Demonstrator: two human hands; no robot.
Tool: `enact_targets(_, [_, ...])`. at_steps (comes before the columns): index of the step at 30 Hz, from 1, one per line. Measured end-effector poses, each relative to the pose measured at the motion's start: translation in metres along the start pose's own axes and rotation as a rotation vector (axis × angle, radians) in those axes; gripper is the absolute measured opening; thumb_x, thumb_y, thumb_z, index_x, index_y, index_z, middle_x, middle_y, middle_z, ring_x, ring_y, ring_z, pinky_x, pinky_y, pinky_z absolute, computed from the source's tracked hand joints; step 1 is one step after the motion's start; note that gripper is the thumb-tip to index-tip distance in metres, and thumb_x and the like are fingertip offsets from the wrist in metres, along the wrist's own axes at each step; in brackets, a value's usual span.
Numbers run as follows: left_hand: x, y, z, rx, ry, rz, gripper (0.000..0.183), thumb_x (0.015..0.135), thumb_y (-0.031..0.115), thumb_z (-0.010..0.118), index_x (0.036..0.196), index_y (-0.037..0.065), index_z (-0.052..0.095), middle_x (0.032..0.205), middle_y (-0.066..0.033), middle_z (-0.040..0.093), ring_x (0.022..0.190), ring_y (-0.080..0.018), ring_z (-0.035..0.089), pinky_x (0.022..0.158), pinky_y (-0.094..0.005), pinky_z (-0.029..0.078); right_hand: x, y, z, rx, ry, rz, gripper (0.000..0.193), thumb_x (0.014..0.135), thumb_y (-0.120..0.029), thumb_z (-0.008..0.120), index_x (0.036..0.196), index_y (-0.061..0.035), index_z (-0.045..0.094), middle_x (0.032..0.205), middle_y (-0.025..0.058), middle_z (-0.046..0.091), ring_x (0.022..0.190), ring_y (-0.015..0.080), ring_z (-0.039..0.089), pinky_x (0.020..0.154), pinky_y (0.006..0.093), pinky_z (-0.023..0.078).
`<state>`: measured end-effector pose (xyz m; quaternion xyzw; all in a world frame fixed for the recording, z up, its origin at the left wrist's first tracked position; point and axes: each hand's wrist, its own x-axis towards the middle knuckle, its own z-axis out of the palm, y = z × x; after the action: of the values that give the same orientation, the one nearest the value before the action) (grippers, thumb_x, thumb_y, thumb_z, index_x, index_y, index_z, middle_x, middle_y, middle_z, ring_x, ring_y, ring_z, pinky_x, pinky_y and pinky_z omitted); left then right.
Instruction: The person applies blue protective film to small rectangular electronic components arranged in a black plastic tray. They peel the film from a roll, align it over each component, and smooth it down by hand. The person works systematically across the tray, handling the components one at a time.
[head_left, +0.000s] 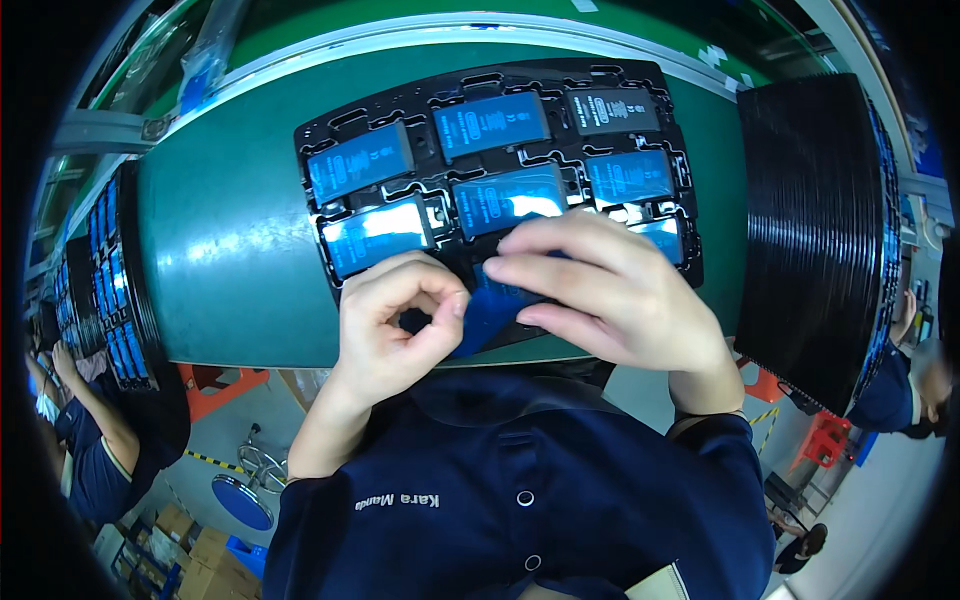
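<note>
A black moulded tray (440,165) on the green table holds several flat rectangular battery packs. Most have a glossy blue face, such as the far-middle battery (492,127); the battery at the far right (613,111) looks dark grey. My left hand (395,315) is closed in a pinch at the tray's near edge. By its fingertips is a sheet of thin blue film (487,318), apparently gripped there. My right hand (610,290) hovers over the near row, thumb and fingers apart. It partly hides the near-middle and near-right batteries.
A tall stack of black trays (810,240) stands to the right. On the left are more stacked trays (125,280) with blue batteries. A pale rail (480,28) runs along the table's far edge. A blue round stool (243,502) and other people are around the table.
</note>
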<state>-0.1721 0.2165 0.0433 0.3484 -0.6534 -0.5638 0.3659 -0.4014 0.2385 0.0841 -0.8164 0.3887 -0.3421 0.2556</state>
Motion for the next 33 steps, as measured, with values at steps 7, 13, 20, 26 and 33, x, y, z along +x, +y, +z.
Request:
enact_targets(7, [0.003,0.002,-0.009,-0.05,-0.229,0.009,0.002,0.073,-0.004,0.064,0.075,-0.005,0.064,0.074,-0.011,0.064,0.066,-0.0146,0.06,0.06,-0.0247,0.045,-0.001,0.012,0.029,0.177,0.041,-0.154,0.033,0.07,-0.001,0.068,0.103,-0.0028,0.067,0.089,0.0083,0.063,0.072,0.0245,0.062,0.063,0.0336,0.051])
enact_targets(13, [0.005,-0.004,-0.007,-0.132,-0.142,-0.056,0.004,0.075,-0.006,0.064,0.078,-0.003,0.064,0.076,-0.0076,0.064,0.062,-0.0089,0.059,0.055,-0.0217,0.045,-0.003,0.008,0.018,0.145,-0.007,-0.178,0.022,0.067,0.0,0.072,0.089,-0.0011,0.072,0.093,0.0123,0.066,0.074,0.0258,0.065,0.063,0.0334,0.052])
enact_targets(20, [-0.001,-0.001,0.007,0.02,0.166,-0.117,0.002,0.082,-0.008,0.059,0.082,-0.007,0.057,0.08,-0.0068,0.058,0.066,-0.0076,0.058,0.058,-0.0192,0.049,-0.001,0.03,-0.045,0.221,0.176,-0.214,0.011,0.076,-0.003,0.071,0.086,0.0002,0.07,0.093,0.012,0.067,0.084,0.0244,0.065,0.071,0.0325,0.053])
enact_targets(26, [0.004,-0.002,0.007,0.127,0.065,-0.006,0.004,0.078,-0.007,0.062,0.079,-0.004,0.06,0.075,-0.0078,0.06,0.061,-0.0106,0.059,0.055,-0.02,0.046,-0.005,0.102,-0.08,0.396,0.665,0.467,0.024,0.083,-0.002,0.07,0.106,0.0033,0.065,0.09,0.0066,0.067,0.077,0.0087,0.063,0.068,0.0207,0.052])
enact_targets(33, [0.004,0.0,0.007,0.076,0.053,-0.065,0.004,0.078,-0.007,0.063,0.08,-0.005,0.06,0.077,-0.0078,0.06,0.062,-0.0092,0.058,0.055,-0.0196,0.046,-0.01,0.12,-0.064,0.322,0.564,0.631,0.03,0.083,-0.003,0.07,0.112,0.0033,0.063,0.09,0.0046,0.068,0.078,0.0059,0.062,0.066,0.0176,0.048])
